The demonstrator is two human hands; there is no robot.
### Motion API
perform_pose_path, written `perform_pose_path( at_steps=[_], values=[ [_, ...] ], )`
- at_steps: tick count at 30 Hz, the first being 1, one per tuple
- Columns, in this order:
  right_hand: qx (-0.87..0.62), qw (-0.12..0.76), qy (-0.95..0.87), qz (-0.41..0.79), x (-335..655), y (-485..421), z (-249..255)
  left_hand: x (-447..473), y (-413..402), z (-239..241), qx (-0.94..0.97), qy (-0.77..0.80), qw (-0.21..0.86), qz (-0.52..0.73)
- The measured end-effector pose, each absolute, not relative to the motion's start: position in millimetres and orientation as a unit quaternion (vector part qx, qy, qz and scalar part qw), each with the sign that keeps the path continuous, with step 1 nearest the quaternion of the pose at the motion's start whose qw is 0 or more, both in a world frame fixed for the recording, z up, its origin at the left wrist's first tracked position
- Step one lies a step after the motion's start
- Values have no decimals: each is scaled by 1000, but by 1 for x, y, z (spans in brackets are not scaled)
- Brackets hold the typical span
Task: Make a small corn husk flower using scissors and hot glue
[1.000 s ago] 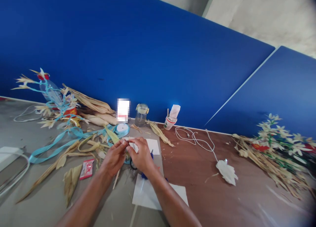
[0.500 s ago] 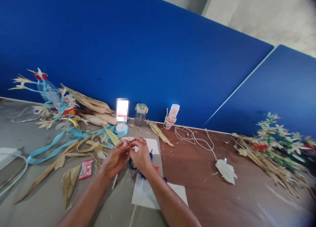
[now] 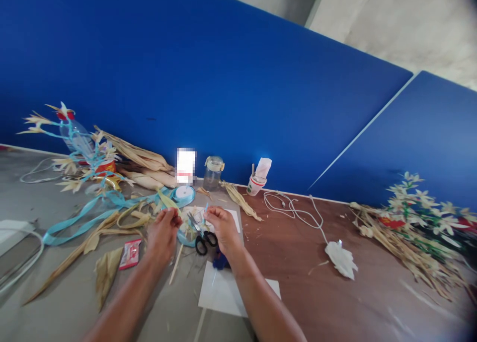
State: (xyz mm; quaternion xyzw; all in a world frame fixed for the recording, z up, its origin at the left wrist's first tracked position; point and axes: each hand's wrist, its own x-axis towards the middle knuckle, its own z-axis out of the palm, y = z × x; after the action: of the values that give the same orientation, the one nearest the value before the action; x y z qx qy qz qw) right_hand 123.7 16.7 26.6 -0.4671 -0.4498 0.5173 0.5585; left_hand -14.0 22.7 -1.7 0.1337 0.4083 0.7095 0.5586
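My right hand (image 3: 224, 228) pinches a short light-blue ribbon piece (image 3: 206, 209) that pokes up past the fingertips. To its left, my left hand (image 3: 164, 234) is closed at the fingertips; what they hold, if anything, is hidden. Between the two hands lie black-handled scissors (image 3: 202, 243), blades pointing away from me, over white paper and husk scraps. A loop of blue ribbon (image 3: 186, 239) rests beside the scissors. Just beyond my left hand is a ribbon spool (image 3: 184, 194). A dark blue object (image 3: 220, 260) sits partly hidden under my right wrist.
Dry corn husks (image 3: 139, 153) and a blue-stemmed husk flower spray (image 3: 89, 158) are at left, near a red packet (image 3: 130, 254). A glass jar (image 3: 213, 172) and paper cup (image 3: 256, 184) stand by the blue partition (image 3: 238, 84). White cable (image 3: 294, 210) and white flowers (image 3: 421, 203) lie right.
My hands have moved apart from being together, the left one going left and the right one slightly right. The scissors between them now show, and the blue ribbon piece is visible in my right fingers.
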Motion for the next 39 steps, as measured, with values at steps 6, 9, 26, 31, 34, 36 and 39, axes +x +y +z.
perform_pose_path(
  at_steps=[6,9,26,31,34,36,39],
  values=[
    [-466,513,-471,546,121,14,28,-7,14,6,248,355,618,656],
    [-481,503,-515,501,120,13,26,-5,12,5,284,356,626,633],
    [-435,436,-437,655,120,9,29,-9,7,16,281,301,718,561],
    [-460,431,-458,626,124,13,30,-9,8,15,264,301,712,577],
    [-509,492,-455,541,132,19,28,-9,11,15,247,313,700,593],
    [-504,528,-431,530,139,23,27,-10,12,13,240,323,695,595],
    [-479,548,-410,550,146,28,26,-9,14,10,234,334,691,597]
  ],
)
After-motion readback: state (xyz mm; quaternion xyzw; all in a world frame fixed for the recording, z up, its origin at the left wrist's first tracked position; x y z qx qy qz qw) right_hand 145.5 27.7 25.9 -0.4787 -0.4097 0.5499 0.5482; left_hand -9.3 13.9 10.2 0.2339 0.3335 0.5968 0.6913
